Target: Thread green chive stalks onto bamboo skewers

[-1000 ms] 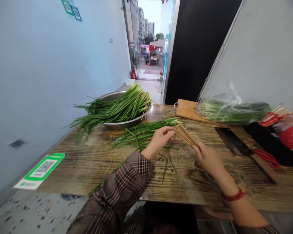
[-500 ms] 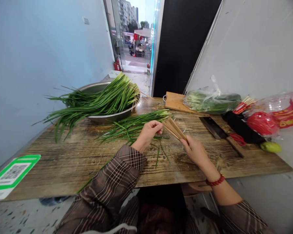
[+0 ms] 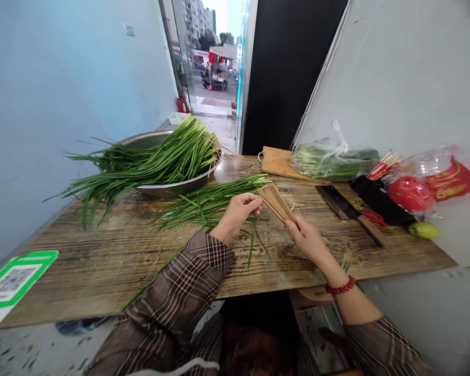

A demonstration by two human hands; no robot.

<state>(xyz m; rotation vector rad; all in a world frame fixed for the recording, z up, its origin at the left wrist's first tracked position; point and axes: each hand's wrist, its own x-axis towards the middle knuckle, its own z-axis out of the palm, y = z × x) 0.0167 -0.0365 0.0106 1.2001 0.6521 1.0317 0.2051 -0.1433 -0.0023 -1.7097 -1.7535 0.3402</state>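
My right hand [image 3: 306, 239] is closed around one end of a bundle of thin wooden skewers [image 3: 276, 202], which fans out toward the upper left. My left hand [image 3: 241, 211] is beside the fanned tips, thumb and forefinger pinched together; whatever is between them is too small to make out. Behind and under it lies a loose pile of garlic chives [image 3: 215, 197] on the wooden table [image 3: 113, 250]. Some cut green pieces [image 3: 251, 249] are scattered in front of my hands. A metal basin [image 3: 172, 189] at the left holds a large heap of chives [image 3: 180, 154].
To the right lie a cleaver [image 3: 342, 204], a cutting board [image 3: 276, 161], a bag of greens [image 3: 337, 159], a red bag [image 3: 411, 193] and a yellow-green fruit or vegetable [image 3: 423, 230]. A green-bordered QR code card [image 3: 18, 284] is at the left edge.
The view has turned slightly to the right, so the table's things sit a little further left. Both hands keep nearly the same pose around the skewers.
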